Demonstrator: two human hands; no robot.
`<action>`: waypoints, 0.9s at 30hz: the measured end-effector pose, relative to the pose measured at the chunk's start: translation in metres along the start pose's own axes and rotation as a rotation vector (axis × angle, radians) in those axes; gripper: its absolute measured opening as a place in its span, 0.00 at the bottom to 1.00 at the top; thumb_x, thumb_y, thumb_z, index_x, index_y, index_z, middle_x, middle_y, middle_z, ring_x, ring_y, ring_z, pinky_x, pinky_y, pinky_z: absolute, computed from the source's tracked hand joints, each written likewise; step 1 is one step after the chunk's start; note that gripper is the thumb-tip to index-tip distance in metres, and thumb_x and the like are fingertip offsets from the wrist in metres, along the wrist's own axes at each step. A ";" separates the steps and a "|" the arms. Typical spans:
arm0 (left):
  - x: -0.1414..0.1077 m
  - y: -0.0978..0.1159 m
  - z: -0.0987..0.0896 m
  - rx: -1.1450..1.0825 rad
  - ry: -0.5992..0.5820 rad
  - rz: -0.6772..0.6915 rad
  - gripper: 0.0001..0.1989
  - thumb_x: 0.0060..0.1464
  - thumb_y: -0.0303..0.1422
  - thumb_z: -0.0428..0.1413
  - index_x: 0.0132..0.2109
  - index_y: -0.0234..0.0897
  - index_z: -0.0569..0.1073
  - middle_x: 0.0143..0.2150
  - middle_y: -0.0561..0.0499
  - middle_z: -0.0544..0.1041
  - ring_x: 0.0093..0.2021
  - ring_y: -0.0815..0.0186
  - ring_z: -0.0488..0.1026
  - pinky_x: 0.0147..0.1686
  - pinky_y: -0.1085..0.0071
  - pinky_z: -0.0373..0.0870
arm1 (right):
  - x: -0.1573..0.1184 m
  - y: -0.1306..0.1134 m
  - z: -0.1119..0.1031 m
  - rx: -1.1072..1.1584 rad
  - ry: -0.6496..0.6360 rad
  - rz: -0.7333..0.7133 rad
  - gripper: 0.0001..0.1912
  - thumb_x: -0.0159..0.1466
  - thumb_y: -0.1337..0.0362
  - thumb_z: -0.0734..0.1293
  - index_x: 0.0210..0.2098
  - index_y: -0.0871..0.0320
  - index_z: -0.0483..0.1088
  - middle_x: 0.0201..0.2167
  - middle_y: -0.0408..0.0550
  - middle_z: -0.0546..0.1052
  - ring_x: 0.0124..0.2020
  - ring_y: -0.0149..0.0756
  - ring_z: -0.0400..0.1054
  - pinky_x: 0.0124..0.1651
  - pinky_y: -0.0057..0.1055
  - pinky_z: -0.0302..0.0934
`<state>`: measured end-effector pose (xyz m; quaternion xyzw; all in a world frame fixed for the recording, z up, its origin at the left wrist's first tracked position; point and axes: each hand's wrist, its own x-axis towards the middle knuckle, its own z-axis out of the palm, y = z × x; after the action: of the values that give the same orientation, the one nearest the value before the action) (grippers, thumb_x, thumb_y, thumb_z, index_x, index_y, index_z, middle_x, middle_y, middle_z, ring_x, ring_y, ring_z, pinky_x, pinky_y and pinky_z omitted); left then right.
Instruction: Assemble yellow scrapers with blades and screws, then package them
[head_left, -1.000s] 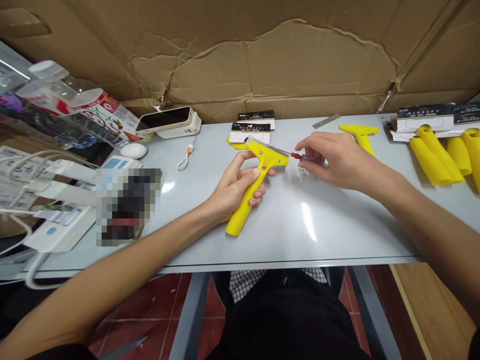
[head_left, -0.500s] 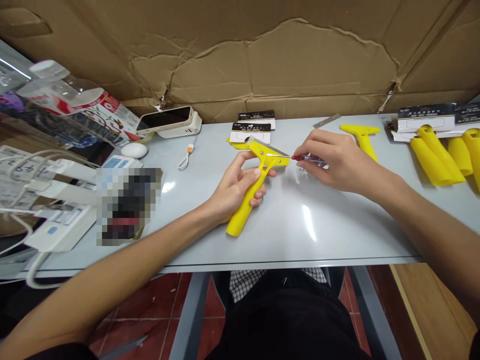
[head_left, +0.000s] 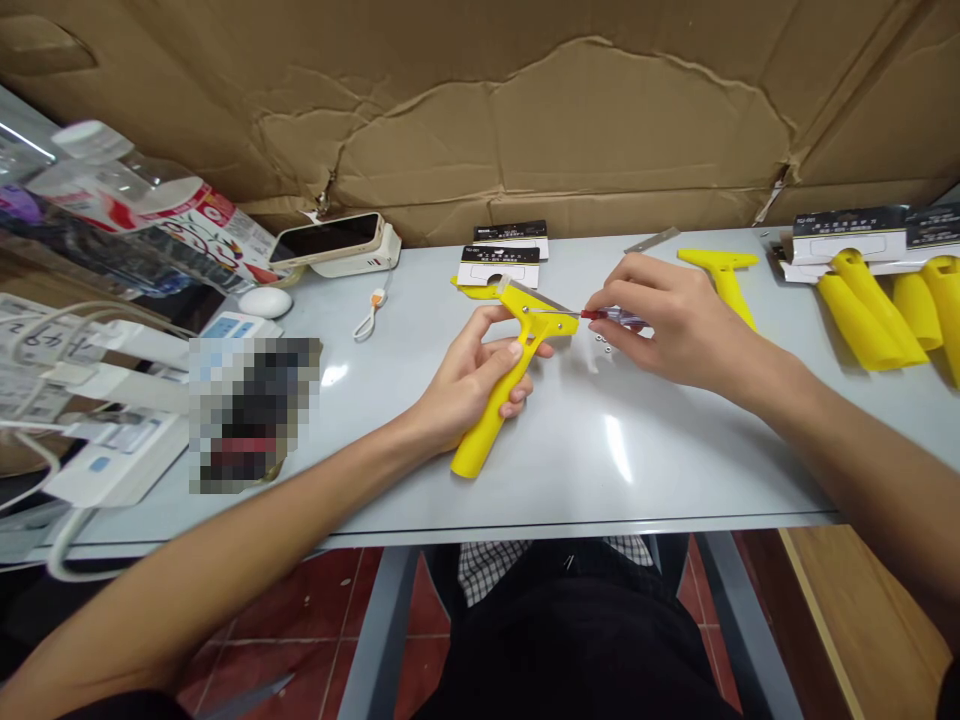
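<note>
My left hand (head_left: 484, 375) is wrapped round the handle of a yellow scraper (head_left: 491, 425), tilted with its head up and away from me. A metal blade lies along the scraper's head, where two screws show. In my right hand (head_left: 652, 310) a screwdriver (head_left: 615, 317) with a clear handle and red collar is pinched between the fingers. Its thin shaft points left across the scraper's head; whether the tip touches a screw I cannot tell. Several small nuts (head_left: 600, 340) lie on the table below the right fingertips.
Behind the scraper are packaging cards (head_left: 499, 268); a loose blade (head_left: 652, 240) and another yellow scraper head (head_left: 718, 262) lie right of them. Yellow handles (head_left: 862, 315) lie far right. On the left are a phone (head_left: 328, 240), a power strip (head_left: 120, 460) and a bottle (head_left: 187, 220).
Both hands keep their holds and have barely moved. The screwdriver's shaft and the scraper's head have shifted very slightly against each other.
</note>
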<state>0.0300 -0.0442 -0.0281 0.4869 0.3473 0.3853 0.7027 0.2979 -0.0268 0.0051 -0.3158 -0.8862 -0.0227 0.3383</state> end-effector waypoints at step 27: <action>-0.004 0.000 0.007 0.097 0.038 0.005 0.12 0.72 0.34 0.56 0.57 0.45 0.63 0.51 0.45 0.81 0.25 0.76 0.69 0.21 0.77 0.66 | 0.001 -0.026 -0.001 -0.184 0.100 -0.048 0.09 0.75 0.68 0.65 0.40 0.54 0.77 0.39 0.48 0.80 0.34 0.34 0.72 0.35 0.34 0.65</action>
<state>0.0344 -0.0512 -0.0256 0.5140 0.3774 0.3789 0.6706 0.2830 -0.0472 0.0115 -0.3227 -0.8697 -0.1279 0.3509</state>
